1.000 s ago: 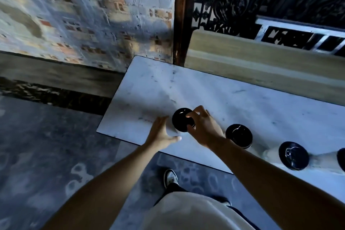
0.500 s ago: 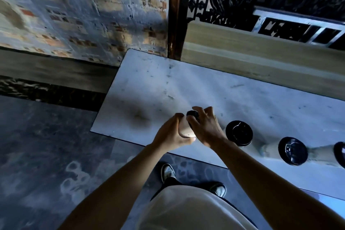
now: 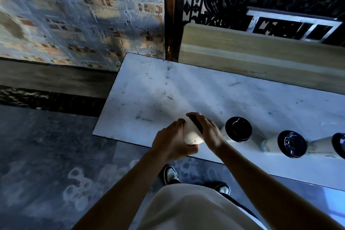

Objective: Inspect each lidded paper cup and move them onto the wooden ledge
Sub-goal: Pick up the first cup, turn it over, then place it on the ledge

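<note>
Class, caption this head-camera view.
Both hands tilt a lidded paper cup above the marble table.

Both hands, left (image 3: 172, 141) and right (image 3: 210, 132), seemingly curl, gripping together.

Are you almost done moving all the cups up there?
Not nearly. The wooden ledge holds no cups yet. Left hand and right hand hold the first cup tilted for inspection. Three lidded cups wait on the marble table.
</note>
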Motion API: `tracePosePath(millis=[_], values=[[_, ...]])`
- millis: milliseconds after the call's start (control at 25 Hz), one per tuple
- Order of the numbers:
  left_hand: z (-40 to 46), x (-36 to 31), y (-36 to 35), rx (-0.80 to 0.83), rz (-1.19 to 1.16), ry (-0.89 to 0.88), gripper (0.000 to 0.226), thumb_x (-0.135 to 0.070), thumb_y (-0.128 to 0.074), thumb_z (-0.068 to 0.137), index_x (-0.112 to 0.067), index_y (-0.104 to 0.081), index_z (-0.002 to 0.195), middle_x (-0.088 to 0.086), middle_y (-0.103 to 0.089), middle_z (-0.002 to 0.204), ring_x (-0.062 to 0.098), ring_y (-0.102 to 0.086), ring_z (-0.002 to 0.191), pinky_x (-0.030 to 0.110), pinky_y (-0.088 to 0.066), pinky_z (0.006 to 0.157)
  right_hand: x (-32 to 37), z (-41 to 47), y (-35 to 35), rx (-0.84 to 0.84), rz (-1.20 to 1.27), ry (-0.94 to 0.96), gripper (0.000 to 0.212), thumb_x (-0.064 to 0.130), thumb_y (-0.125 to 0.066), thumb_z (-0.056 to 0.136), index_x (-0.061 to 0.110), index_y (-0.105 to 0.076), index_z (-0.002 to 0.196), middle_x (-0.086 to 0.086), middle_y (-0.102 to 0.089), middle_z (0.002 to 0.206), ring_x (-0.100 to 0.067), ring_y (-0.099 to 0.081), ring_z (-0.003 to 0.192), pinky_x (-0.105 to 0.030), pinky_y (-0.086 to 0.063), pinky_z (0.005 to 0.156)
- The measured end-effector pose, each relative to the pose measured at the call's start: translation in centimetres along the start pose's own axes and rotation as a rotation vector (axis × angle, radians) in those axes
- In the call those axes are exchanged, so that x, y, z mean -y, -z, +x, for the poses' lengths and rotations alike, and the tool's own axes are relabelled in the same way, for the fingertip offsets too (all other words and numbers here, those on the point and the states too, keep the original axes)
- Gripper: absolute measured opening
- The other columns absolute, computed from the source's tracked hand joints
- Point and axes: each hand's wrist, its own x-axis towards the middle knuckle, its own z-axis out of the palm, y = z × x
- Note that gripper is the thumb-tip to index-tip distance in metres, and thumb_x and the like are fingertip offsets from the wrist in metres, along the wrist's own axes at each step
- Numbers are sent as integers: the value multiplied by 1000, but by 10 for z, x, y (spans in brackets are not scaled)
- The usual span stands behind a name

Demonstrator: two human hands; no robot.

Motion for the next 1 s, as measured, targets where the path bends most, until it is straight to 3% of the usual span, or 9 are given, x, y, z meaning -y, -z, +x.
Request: tracePosePath(millis=[120,240,320,400,520,600,720,840,1000], values=[[1,-6,-2,-38,26,-7,62,-58,-71,64,-23,-48,110,-3,-69,102,27,-69,89,32,-53,72,5,-3,2,-24,-29,10,38,19,-37,108,11,-72,118,-2,-71,114,-13,-64,110,-12,-50,80],[7,-11,-1,-41,49,-15,64,-57,-69,63,-21,-47,110,-1,-69,103,29,-70,92,36,-57,77,8,-2,2,-63,-234,68,41,36,-38,102,23,-73,117,2,-72,114,-14,-66,104,-23,-50,83],[7,-15,-2,0,-42,35,64,-58,-69,62,-24,-46,111,-2,-69,105,27,-69,95,38,-58,81,11,1,6,-3,-340,73,41,43,-38,104,26,-70,124,7,-71,119,2,-66,100,-15,-48,85],[6,-16,-7,34,-211,112,65,-63,-71,63,-30,-48,113,-7,-70,106,20,-69,95,37,-59,83,15,5,10,52,-110,-8,41,43,-41,107,21,-67,129,3,-68,128,9,-67,105,-9,-47,94],[11,-7,-19,22,-549,288,71,-76,-63,66,-28,-55,118,-3,-72,110,18,-71,96,37,-59,83,6,14,15,-76,187,-37,39,47,-43,103,25,-69,123,-8,-66,130,-19,-65,117,-33,-45,106],[15,2,-24,-54,-751,390,72,-82,-47,74,-24,-60,113,7,-75,106,20,-73,90,39,-60,79,-7,17,13,-103,314,-109,43,43,-45,99,17,-64,127,-12,-66,114,-27,-64,101,-36,-50,93],[19,16,-26,-54,-860,433,80,-87,-32,81,-21,-63,117,9,-76,108,21,-75,95,43,-61,84,-19,10,10,91,49,-151,40,27,-52,93,6,-64,125,-10,-61,94,-26,-59,88,-36,-51,80],[23,13,-15,-8,-934,441,64,-73,-26,96,-27,-66,114,8,-76,111,23,-74,100,48,-60,91,-15,10,8,162,-88,-129,32,0,-57,94,10,-63,124,-9,-70,97,-25,-65,92,-41,-53,85],[30,0,2,9,-913,415,53,-54,-23,106,-32,-67,88,-10,-74,84,2,-72,79,28,-58,76,-17,12,10,173,33,-152,48,0,-66,92,12,-55,137,-16,-73,108,-29,-70,93,-40,-60,79]])
